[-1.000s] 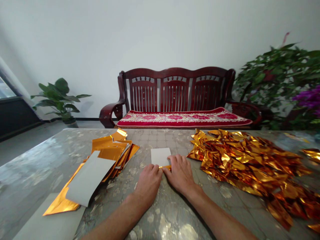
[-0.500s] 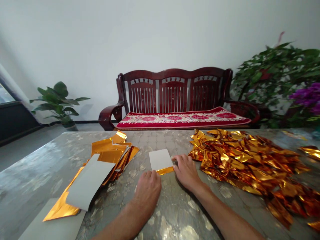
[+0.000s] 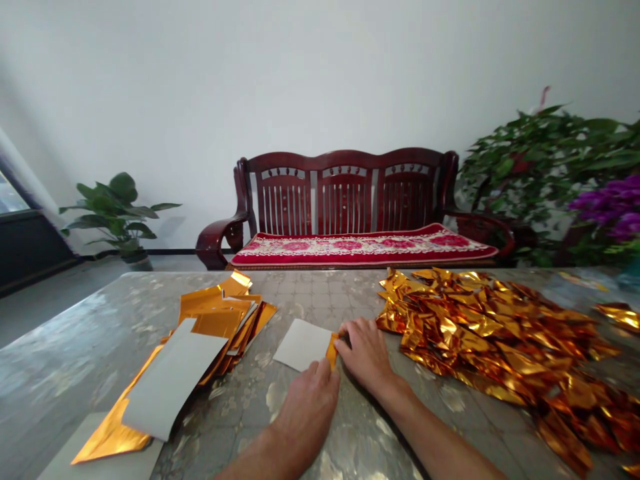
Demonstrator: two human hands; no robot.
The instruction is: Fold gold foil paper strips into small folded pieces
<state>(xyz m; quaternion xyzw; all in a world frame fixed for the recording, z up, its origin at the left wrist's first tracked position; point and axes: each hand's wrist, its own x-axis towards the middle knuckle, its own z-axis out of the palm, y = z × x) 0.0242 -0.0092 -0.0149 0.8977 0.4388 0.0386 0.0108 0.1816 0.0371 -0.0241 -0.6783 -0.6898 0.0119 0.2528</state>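
Between my hands lies a sheet of gold foil paper (image 3: 303, 344), pale side up, with a narrow gold strip folded over along its right edge. My left hand (image 3: 311, 398) has its fingers closed on the near end of that strip. At the far end, my right hand (image 3: 366, 351) pinches the same folded edge between thumb and fingers. The paper rests nearly flat on the table (image 3: 235, 407). Left of it is a loose pile of foil sheets (image 3: 213, 310), some gold side up, others showing the pale back.
A large heap of folded gold foil pieces (image 3: 480, 333) spreads over the right side of the table. Clear plastic (image 3: 570, 283) lies at the far right. Beyond the table stand a wooden bench (image 3: 345, 200) with a red patterned cover and potted plants (image 3: 117, 207).
The sheet has been turned, so its folded gold strip went from the near edge to the right edge. My left hand moved right along with it. The view tilted up slightly.
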